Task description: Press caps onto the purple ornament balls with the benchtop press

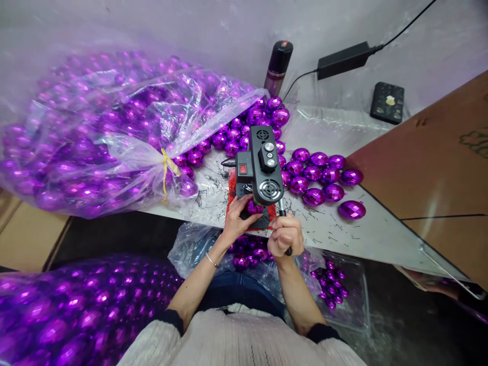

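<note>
A small black bench press [256, 170] with two round vents and a red switch stands at the table's front edge, on a red and black base plate [271, 217]. Below its head, the fingers of my left hand [237, 221] are closed around a shiny purple faceted bauble [254, 207]. My right hand [285, 236] is wrapped around the press's lever [282, 206], whose black end pokes out below the fist. Several loose purple baubles [313, 174] lie to the right of the press. The contact between press head and bauble is hidden from above.
A big clear bag of purple baubles [114, 127], tied with yellow string [165, 170], fills the left. Behind stand a spray can [278, 66], a power adapter [345, 60] and a black case [387, 102]. Cardboard [430, 173] leans right. More bagged baubles [84, 310] sit below; black bits litter the table.
</note>
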The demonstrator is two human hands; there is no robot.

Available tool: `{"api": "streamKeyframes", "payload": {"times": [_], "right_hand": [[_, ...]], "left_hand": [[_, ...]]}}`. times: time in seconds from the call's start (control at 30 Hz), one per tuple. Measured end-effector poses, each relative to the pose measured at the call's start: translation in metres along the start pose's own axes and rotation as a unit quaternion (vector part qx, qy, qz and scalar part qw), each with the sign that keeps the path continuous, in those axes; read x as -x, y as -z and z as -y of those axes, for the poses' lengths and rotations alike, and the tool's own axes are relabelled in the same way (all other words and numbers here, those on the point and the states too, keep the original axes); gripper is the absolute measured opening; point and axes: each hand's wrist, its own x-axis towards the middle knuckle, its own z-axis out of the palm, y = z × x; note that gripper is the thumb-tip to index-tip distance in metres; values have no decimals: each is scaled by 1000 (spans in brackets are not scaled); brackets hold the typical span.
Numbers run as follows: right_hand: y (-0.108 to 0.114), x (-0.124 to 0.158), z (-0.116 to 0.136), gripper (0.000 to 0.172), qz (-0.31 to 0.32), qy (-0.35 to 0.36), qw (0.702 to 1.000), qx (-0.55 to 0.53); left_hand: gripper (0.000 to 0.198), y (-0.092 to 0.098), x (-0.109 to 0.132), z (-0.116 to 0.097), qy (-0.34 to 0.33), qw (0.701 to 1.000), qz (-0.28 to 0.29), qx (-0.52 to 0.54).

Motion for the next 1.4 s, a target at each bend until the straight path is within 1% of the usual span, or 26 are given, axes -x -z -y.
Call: {"api": "streamKeyframes", "payload": {"times": [0.13,0.27,0.4,0.47,0.57,0.63,0.67,0.73,0.8,0.83,0.93,1.0,1.03,1.07,1.1,1.13,1.17,1.2,1.23,1.27,1.3,1.33,1.37,1.4], "right_hand": [[-3,5,-4,36,-13,-3,999,-37],[-5,9,-7,38,-12,-17,998,-52],[-5,15,-11,37,-13,-7,999,-45],[-5,16,-12,37,5,2,1000,-27],[-3,8,-6,40,0,-9,1000,-14],[-2,-8,6,40,-21,-33,999,-12],[-1,-18,12,40,-22,-42,999,-7],[2,-39,26,37,-11,-75,997,17],[4,-55,35,35,18,-101,994,32],[6,-59,37,35,24,-97,994,33],[8,-58,36,36,27,-65,997,31],[8,-49,32,36,23,-52,998,32],[8,-44,29,36,22,-48,998,31],[8,-40,27,35,20,-44,998,30],[8,-37,25,35,17,-41,999,28],[8,-35,24,35,14,-38,999,25],[8,-33,23,35,11,-36,999,22],[8,-33,22,35,9,-34,999,20],[8,-32,21,35,7,-32,999,18],[8,-32,21,34,7,-32,999,17],[8,-31,21,34,8,-33,999,15],[8,-30,21,34,9,-33,999,15],[9,-29,20,33,10,-33,999,16],[9,-28,20,33,10,-34,999,17]], "left_hand": [[56,-3,0,4,-23,1000,-10,-11],[57,-6,0,9,-54,998,-29,-15],[58,-7,-1,10,-46,998,-21,-26],[58,-7,-1,10,-40,999,-16,-27],[60,-7,-5,9,-37,999,-12,-19],[60,-7,-6,9,-41,999,-13,-12],[60,-7,-6,9,-48,999,-13,-11],[61,-3,0,8,-81,996,-11,-18],[60,3,16,8,-145,988,9,-43],[58,7,27,7,-185,980,28,-62],[55,19,64,8,-297,943,91,-119],[66,26,77,11,-331,928,107,-133],[74,30,75,13,-332,928,100,-134],[77,33,67,15,-319,935,79,-137],[74,37,51,17,-290,945,45,-145],[66,42,30,20,-249,955,0,-159],[55,48,5,21,-193,962,-53,-183],[50,55,-24,23,-122,964,-104,-212],[50,62,-52,24,-54,958,-145,-240],[52,69,-80,24,7,948,-169,-270],[54,76,-104,24,60,936,-177,-298],[55,82,-123,23,104,926,-171,-322],[55,87,-138,22,138,916,-159,-342],[55,90,-147,21,164,907,-144,-360]]}}
